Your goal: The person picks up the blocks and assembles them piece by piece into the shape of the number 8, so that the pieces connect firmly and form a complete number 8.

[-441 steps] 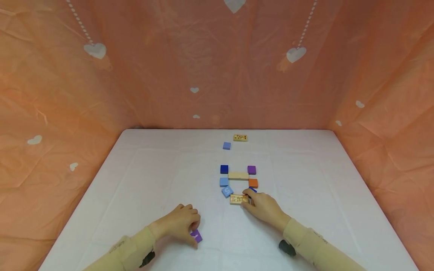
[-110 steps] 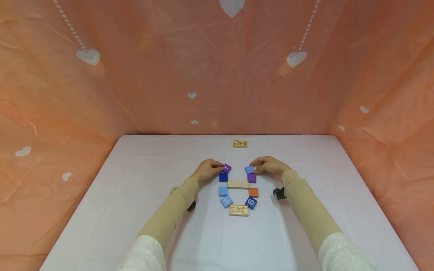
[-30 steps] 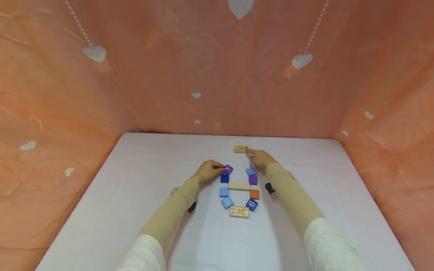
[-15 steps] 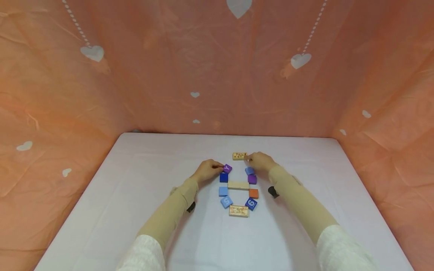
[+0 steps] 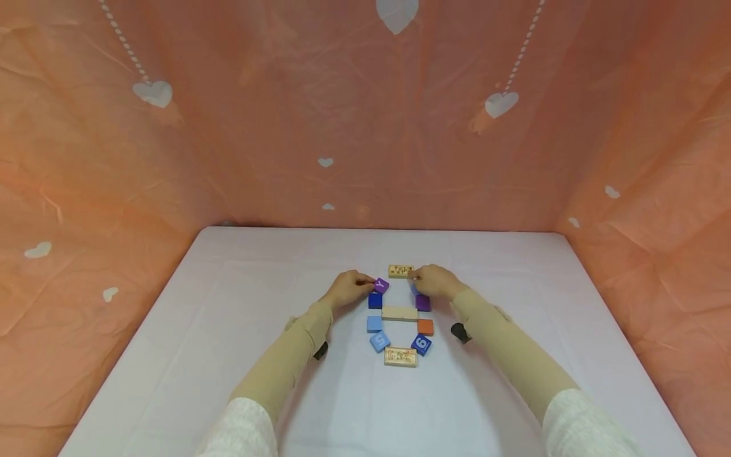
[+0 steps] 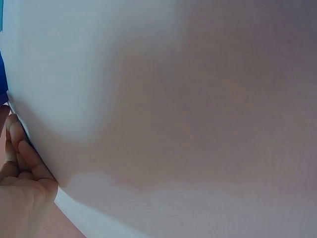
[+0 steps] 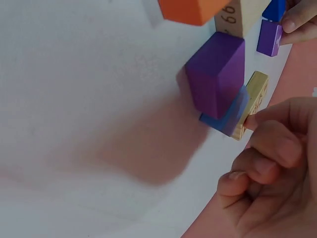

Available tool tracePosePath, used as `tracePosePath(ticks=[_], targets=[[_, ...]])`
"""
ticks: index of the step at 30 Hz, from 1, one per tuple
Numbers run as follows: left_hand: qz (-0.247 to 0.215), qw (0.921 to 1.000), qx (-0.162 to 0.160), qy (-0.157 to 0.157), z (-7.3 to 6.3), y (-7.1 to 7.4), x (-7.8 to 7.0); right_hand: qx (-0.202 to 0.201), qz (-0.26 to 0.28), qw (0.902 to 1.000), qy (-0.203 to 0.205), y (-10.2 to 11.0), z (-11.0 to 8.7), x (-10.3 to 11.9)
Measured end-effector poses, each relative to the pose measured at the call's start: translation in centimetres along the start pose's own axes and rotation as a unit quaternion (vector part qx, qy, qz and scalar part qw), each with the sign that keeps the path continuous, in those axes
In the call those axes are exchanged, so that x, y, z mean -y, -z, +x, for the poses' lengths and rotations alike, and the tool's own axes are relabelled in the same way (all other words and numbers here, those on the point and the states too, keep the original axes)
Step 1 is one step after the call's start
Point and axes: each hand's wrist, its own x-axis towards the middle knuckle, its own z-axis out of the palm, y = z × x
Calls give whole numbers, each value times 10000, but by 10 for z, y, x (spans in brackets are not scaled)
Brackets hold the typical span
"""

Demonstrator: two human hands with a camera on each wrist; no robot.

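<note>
My left hand [image 5: 348, 287] pinches the edge of a purple block marked Y [image 5: 381, 285], which touches a dark blue block [image 5: 375, 300]. My right hand [image 5: 435, 280] holds the right end of a printed wooden domino [image 5: 400, 271] at the top of the block figure. Its other fingers are curled, as the right wrist view shows. Partly hidden under this hand is a periwinkle blue block [image 7: 228, 119], beside a purple block [image 7: 216, 74]. Only part of the left hand [image 6: 25, 173] shows at the edge of the left wrist view.
A plain wooden block [image 5: 400, 313] bridges the figure's middle. Below lie light blue blocks [image 5: 374, 324], an orange block [image 5: 425, 327], a dark blue block marked 6 [image 5: 421, 344] and another printed domino [image 5: 400, 357]. Orange curtains [image 5: 365, 127] surround the white table [image 5: 257, 254].
My right hand has drawn the upper domino toward me, close to the top of the two block columns. The left hand has stayed at the purple Y block.
</note>
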Motion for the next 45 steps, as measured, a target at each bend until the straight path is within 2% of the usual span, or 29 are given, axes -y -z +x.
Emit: tracePosePath(ticks=[6, 13, 15, 20, 25, 33, 45], targets=[[21, 10000, -1, 10, -1, 0, -1, 213, 146, 9996, -153, -2, -2, -1], [-13, 9999, 25, 96, -1, 0, -2, 112, -7, 9997, 214, -5, -7, -4], [-12, 9999, 28, 112, -1, 0, -2, 94, -13, 9997, 212, -6, -8, -4], [-30, 9999, 31, 133, -1, 0, -2, 170, 136, 9998, -15, -8, -10, -4], [-38, 9999, 14, 112, -1, 0, -2, 167, 218, 9996, 6, -11, -12, -3], [-95, 9999, 41, 132, 0, 0, -1, 223, 484, 9982, -279, -14, -15, -2], [-89, 9999, 19, 51, 2, -1, 2, 191, 373, 9990, -175, -12, -14, -6]])
